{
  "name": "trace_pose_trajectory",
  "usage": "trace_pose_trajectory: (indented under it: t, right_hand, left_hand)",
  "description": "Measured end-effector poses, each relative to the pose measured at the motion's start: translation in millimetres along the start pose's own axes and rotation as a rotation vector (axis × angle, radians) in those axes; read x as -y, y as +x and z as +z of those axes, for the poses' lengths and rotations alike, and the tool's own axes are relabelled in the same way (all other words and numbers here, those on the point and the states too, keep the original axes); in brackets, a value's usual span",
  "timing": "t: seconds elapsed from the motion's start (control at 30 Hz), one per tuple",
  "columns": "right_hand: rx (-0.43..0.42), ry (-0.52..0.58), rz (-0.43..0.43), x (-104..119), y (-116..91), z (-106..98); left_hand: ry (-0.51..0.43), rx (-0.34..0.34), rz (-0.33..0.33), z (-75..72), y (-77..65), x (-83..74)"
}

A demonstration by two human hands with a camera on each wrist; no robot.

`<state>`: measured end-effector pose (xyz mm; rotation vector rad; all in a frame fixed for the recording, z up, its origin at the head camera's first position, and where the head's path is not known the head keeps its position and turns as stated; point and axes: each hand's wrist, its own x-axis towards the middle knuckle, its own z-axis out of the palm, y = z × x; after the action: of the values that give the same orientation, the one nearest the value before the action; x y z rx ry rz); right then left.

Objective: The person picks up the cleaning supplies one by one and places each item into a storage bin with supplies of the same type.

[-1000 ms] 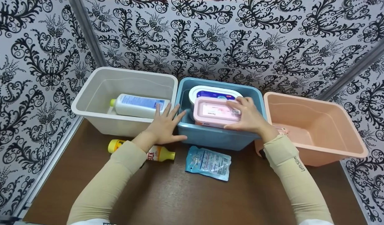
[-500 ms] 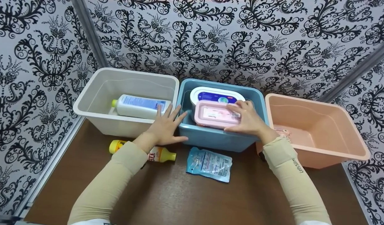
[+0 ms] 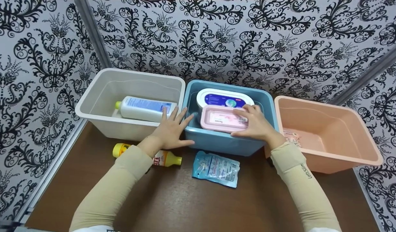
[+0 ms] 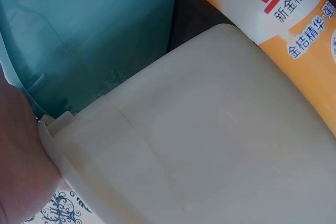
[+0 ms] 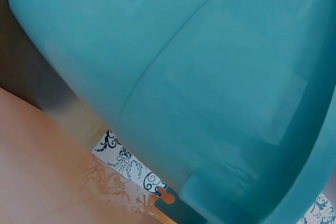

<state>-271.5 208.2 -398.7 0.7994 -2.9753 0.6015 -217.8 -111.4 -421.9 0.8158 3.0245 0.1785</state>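
Observation:
My right hand (image 3: 256, 124) grips the right end of a pink rectangular box (image 3: 222, 118) with a printed label, fingers at the back and thumb in front. The box is in the mouth of the blue bin (image 3: 223, 143), in front of a white-rimmed oval tub (image 3: 222, 97) with a dark blue label. Whether the box touches the bin's bottom is hidden. My left hand (image 3: 169, 132) is spread with straight fingers over the adjoining rims of the grey-white bin (image 3: 120, 128) and the blue bin, holding nothing.
A white bottle (image 3: 144, 109) with a yellow-green cap lies in the grey-white bin. The peach bin (image 3: 330, 125) stands at right, a patterned item partly visible inside. On the table (image 3: 185, 206) lie a yellow bottle (image 3: 167, 159), partly under my left arm, and a blue pouch (image 3: 216, 169).
The pink box has sunk slightly into the blue bin with my right hand, and more of the tub's blue label shows behind it. My left hand has stayed in place.

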Motion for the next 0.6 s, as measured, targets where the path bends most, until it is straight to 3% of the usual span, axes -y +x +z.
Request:
trace_pose_trajectory:
  t: [0.6]
  right_hand:
    - [0.101, -0.031, 0.019, 1.6, 1.2, 3.4]
  left_hand:
    - [0.004, -0.008, -0.003, 0.9, 0.8, 0.5]
